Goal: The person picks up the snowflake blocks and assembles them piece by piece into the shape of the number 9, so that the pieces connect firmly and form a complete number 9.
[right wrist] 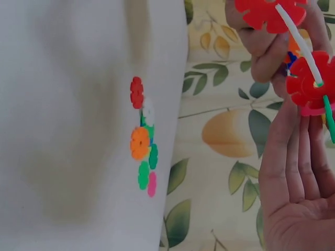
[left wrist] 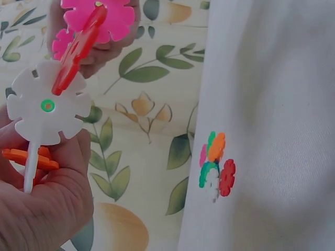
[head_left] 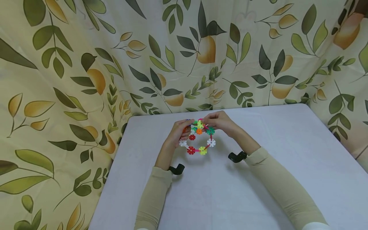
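A ring of linked, notched plastic discs (head_left: 203, 150) in red, yellow, white, green and pink hangs between both hands above the white table. My left hand (head_left: 175, 132) grips its left side. In the left wrist view that hand's fingers lie about a white disc (left wrist: 48, 123) and an orange disc (left wrist: 44, 159). My right hand (head_left: 224, 124) pinches the ring at its upper right, by a yellow disc (head_left: 200, 124). In the right wrist view red discs (right wrist: 301, 86) of the ring hide part of the right fingertips (right wrist: 316, 130).
A small heap of loose discs, among them an orange disc (right wrist: 140, 143) and a red disc (right wrist: 136, 92), lies on the white tabletop (head_left: 201, 191) near its far edge. Behind the table hangs a leaf-patterned curtain (head_left: 172, 64).
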Available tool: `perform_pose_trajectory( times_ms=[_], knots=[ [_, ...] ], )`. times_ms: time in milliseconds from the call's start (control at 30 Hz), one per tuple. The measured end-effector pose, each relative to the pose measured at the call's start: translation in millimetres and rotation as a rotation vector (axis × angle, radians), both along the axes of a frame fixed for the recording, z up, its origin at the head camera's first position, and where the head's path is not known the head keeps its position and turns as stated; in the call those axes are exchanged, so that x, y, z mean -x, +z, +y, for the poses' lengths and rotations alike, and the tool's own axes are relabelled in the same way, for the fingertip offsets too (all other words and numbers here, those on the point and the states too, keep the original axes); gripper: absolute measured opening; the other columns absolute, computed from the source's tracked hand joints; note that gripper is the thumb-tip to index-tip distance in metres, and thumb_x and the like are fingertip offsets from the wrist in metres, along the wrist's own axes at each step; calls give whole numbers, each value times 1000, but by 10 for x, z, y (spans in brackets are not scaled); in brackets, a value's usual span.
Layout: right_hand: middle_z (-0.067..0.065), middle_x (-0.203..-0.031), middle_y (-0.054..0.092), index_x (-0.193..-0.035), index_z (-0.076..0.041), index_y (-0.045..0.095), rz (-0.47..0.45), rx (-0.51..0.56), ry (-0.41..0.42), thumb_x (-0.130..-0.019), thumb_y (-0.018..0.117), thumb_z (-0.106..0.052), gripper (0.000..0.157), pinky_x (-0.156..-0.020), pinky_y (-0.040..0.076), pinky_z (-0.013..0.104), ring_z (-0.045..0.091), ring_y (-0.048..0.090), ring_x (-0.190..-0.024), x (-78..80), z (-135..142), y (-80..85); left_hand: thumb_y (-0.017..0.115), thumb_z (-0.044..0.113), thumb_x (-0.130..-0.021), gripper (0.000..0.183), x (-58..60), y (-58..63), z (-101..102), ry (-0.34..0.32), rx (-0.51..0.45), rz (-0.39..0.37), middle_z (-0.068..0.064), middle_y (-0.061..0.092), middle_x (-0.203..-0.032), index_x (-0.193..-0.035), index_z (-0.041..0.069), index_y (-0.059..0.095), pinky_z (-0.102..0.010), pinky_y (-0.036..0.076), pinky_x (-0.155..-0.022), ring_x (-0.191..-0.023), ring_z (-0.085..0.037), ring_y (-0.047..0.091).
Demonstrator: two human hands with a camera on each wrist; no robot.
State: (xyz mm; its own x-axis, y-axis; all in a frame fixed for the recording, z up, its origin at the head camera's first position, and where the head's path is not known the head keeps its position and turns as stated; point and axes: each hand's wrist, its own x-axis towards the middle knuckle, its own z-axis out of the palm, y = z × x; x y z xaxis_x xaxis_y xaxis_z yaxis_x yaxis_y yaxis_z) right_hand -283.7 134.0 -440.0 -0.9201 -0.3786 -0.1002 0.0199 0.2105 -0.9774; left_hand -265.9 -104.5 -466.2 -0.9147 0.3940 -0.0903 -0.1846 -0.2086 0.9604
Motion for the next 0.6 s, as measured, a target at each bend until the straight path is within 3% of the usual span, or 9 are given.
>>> perform_pose_trajectory(
  times_ms=[300,600],
  knots=[
    [8,-109,77,-117,3,74,36,-62,-27,-102,67,-24,31,-82,60,29,19,75,-92,-34,-25,31,61,29,-105,30,-6,23,3,-25,7,-4,0,44,-71,-98,0,58,-16,33,-45,-48,-10,36],
    [7,-101,78,-116,4,73,41,-70,-6,-102,68,-26,33,-89,58,35,20,74,-90,-44,-30,22,53,23,-109,22,-11,13,11,-106,6,35,0,40,-71,-92,9,51,-17,32,-45,-49,-10,35]
  ],
)
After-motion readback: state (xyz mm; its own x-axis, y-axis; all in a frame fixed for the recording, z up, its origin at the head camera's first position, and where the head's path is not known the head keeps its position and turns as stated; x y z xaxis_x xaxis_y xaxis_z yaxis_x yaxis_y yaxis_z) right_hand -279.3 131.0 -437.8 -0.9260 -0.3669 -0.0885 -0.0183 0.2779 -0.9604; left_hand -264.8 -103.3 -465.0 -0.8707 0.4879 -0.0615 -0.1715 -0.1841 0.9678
